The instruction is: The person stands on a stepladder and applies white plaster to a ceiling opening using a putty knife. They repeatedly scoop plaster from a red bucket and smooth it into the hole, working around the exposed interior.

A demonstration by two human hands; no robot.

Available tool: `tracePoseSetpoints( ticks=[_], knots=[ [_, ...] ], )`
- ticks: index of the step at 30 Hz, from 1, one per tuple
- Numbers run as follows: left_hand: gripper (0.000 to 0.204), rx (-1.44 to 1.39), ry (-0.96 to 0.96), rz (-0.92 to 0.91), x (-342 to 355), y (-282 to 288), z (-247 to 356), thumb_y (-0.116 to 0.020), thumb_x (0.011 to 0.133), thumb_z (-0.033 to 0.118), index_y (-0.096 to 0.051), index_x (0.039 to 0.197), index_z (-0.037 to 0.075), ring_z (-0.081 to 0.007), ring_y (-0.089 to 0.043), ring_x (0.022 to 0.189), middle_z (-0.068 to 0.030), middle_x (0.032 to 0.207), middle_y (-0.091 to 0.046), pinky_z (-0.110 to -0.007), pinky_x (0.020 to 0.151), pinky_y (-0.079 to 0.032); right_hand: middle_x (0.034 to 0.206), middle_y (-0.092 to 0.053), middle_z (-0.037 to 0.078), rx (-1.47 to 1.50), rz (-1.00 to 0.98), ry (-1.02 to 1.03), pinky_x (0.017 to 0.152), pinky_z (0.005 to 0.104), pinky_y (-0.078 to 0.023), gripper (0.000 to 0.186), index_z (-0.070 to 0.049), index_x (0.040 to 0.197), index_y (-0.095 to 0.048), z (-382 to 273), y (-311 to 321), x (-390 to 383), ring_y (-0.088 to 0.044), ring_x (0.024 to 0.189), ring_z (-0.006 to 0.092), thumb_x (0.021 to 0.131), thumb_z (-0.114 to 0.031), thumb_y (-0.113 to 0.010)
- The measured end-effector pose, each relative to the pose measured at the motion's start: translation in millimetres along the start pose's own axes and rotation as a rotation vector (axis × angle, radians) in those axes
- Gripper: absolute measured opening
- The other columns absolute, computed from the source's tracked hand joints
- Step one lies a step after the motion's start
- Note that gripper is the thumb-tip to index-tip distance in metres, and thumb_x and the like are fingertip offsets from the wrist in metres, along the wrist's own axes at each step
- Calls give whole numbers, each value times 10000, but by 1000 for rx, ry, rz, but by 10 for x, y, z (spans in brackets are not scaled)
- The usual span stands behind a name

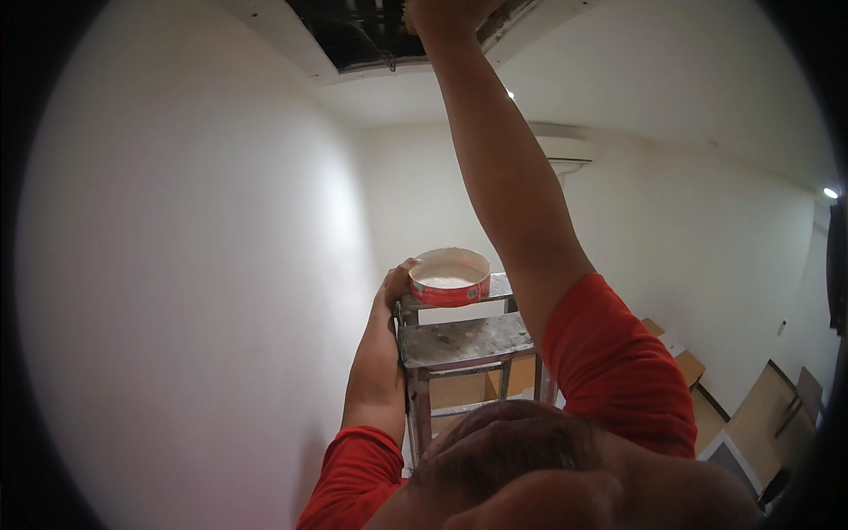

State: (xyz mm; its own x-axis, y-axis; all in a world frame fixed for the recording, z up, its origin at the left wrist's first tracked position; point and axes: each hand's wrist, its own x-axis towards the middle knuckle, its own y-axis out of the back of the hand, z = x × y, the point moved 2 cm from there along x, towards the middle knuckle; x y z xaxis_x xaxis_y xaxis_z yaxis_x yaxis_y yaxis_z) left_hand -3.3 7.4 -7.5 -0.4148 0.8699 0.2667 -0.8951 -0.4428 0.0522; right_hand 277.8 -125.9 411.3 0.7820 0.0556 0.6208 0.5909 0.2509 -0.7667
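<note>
A round red tub (450, 299) of off-white, paint-like liquid stands on the top of a worn metal stepladder (464, 340). My left hand (397, 281) is closed against the tub's left side, its fingertips by the rim; the palm side is hidden. My right arm stretches up past the ladder to a rectangular ceiling opening (367, 40). At the upper edge of the picture my right hand (449, 12) is partly cut off. A pale, bristly tip like a paintbrush (409, 18) juts from its left side, by the opening's edge.
A white wall (185, 247) runs close along my left. On the back wall hangs an air conditioner (565, 150), partly behind my arm. Cardboard boxes (689, 367) and a white-framed panel (731, 464) are far below, to the right. Dark hanging material shows inside the opening.
</note>
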Motion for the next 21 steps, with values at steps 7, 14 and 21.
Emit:
tracePoseSetpoints(
  ticks=[7, 14, 21],
  knots=[
    [692, -4, 24, 26, -66, 87, -9, -605, 884, 536, -670, 1286, -24, -288, -680, 970, -188, 1121, -715, -392, 807, -547, 1286, -569, 284, 8, -27, 135, 1038, 513, -415, 587, 31, 1472, -484, -50, -211, -311, -526, 1207, 436, 895, 38, -586],
    [723, 26, 41, 16, -42, 44, 28, -613, 863, 553, -669, 1289, -28, -298, -659, 1022, -202, 1179, -694, -398, 868, -521, 1308, -569, 258, -16, -398, 317, 1061, 540, -383, 698, -10, 1481, -467, -142, -326, -724, -497, 1247, 429, 809, 99, -620],
    [681, 51, 43, 9, 6, 83, -45, -602, 879, 545, -691, 1262, -10, -274, -647, 1034, -185, 1158, -701, -380, 886, -510, 1425, -531, 225, -86, -265, 153, 1124, 526, -356, 721, -47, 1531, -403, -399, -254, -616, -454, 1341, 394, 857, 77, -626]
  ],
)
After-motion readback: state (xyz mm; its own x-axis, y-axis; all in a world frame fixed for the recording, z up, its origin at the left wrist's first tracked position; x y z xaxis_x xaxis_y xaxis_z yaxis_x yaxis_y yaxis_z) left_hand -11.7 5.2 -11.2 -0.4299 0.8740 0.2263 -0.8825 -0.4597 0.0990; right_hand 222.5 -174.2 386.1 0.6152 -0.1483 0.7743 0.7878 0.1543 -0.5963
